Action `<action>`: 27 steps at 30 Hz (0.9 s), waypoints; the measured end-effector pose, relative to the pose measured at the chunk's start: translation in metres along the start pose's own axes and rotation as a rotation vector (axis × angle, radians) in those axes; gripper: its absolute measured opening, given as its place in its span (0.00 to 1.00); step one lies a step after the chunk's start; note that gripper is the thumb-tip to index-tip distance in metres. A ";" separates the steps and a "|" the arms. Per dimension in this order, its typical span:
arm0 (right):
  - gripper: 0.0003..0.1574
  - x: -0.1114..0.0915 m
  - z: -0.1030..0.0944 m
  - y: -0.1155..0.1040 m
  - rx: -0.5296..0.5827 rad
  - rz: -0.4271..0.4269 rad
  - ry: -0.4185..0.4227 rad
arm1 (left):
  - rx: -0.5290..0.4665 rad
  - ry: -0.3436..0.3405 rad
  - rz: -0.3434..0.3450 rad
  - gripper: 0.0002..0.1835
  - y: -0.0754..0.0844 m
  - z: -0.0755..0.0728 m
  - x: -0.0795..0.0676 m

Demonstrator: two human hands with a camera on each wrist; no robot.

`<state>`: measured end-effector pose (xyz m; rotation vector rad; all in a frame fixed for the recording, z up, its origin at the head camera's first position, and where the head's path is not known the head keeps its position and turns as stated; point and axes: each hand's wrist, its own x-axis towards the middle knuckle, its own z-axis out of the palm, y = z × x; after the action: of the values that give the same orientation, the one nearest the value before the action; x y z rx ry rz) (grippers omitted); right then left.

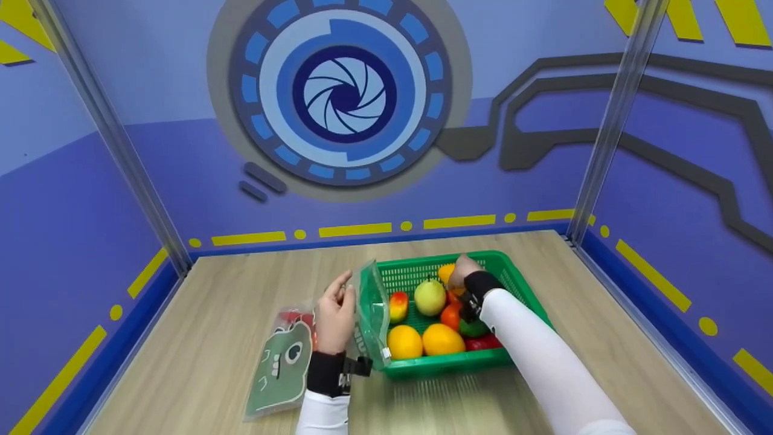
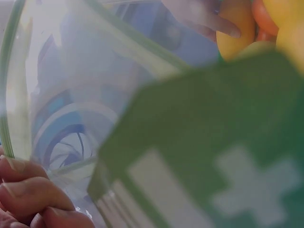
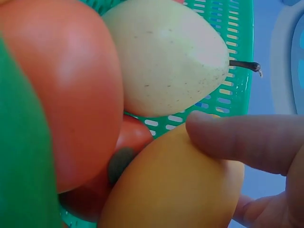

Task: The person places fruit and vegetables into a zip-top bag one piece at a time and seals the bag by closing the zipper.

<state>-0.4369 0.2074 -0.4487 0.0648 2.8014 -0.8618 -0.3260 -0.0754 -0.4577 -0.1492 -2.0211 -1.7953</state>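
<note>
My left hand grips the edge of a clear zip bag with green print, its fingers curled at the rim in the left wrist view. The bag's mouth gapes beside the left end of a green basket. Over the basket's far side, my right hand holds a smooth yellow-orange fruit, thumb on top. Close to that fruit lie a pale pear and a tomato. Nearer the front are two oranges, with a red and yellow fruit behind them.
Left of my left hand, another zip bag with a green one-eyed monster print lies flat, something red showing at its top. A green pepper-like item and red produce sit under my right forearm. Blue panels wall the wooden table.
</note>
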 end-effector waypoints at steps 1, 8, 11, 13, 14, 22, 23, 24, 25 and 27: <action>0.57 -0.001 0.000 0.000 -0.006 -0.014 0.014 | 0.002 0.002 0.004 0.19 0.000 0.000 0.000; 0.48 -0.004 0.000 0.003 0.055 -0.030 0.059 | 0.010 0.005 0.006 0.19 0.000 0.001 0.001; 0.47 -0.006 -0.002 0.002 0.115 -0.009 0.080 | 0.013 0.003 0.000 0.19 0.000 0.001 0.001; 0.47 -0.007 -0.003 -0.001 0.143 -0.011 0.105 | 0.016 0.006 -0.001 0.19 0.001 0.000 0.001; 0.47 -0.007 -0.003 -0.002 0.157 -0.014 0.116 | 0.018 0.008 0.000 0.19 0.001 0.000 0.001; 0.43 -0.015 -0.003 -0.022 0.186 -0.121 0.161 | 0.012 0.006 -0.002 0.19 0.002 0.000 0.001; 0.42 -0.017 -0.003 -0.025 0.187 -0.147 0.153 | 0.009 0.004 -0.001 0.19 0.001 0.000 0.001; 0.41 -0.020 -0.004 -0.029 0.191 -0.177 0.139 | 0.005 0.002 0.000 0.19 0.001 0.000 0.001; 0.41 -0.023 -0.004 -0.033 0.197 -0.204 0.125 | 0.004 0.001 0.002 0.19 0.001 0.000 0.002; 0.39 -0.031 -0.006 -0.042 0.202 -0.259 0.090 | 0.005 0.002 0.005 0.18 -0.001 0.000 0.002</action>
<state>-0.4125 0.1765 -0.4144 -0.2392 2.8360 -1.2290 -0.3277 -0.0756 -0.4576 -0.1508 -2.0212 -1.7867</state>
